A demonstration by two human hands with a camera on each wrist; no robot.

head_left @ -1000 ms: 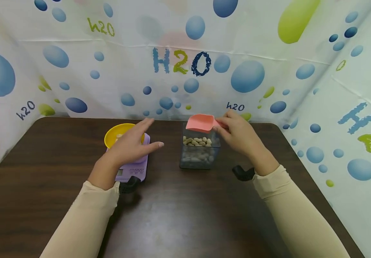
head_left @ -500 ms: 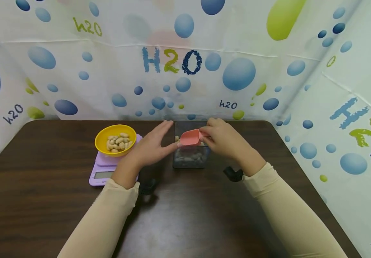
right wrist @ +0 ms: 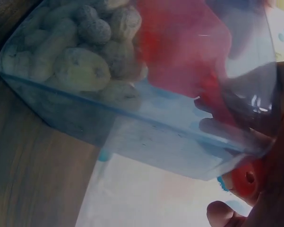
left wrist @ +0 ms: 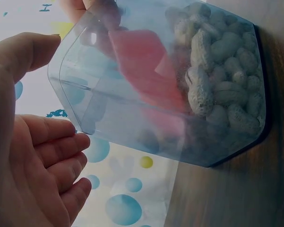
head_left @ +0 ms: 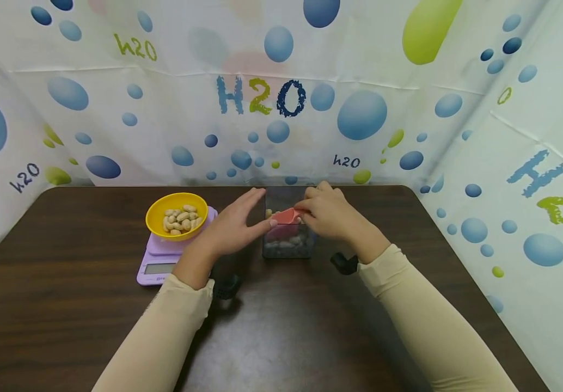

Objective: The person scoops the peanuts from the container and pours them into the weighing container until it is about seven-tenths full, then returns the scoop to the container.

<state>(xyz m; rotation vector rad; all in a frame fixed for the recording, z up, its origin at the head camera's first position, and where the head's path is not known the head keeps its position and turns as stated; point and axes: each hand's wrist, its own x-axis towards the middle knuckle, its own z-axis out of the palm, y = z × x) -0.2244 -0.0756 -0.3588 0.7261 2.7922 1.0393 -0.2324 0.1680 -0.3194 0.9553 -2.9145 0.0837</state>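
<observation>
The right hand [head_left: 330,215] pinches the handle of a pink scoop [head_left: 285,216], whose bowl is lowered into a clear tub [head_left: 288,245] of peanuts [left wrist: 222,90] standing at the middle of the dark bench [head_left: 281,326]. Through the tub wall the scoop shows beside the heaped peanuts, against them. The left hand [head_left: 234,226] has its fingers straight and relaxed, held flat beside the tub's left wall with a fingertip at its rim; it grips nothing. Left of it, a yellow bowl [head_left: 154,218] of peanuts sits on a purple scale [head_left: 156,264]. A bubble-print curtain [head_left: 374,114] hangs behind the bench.
</observation>
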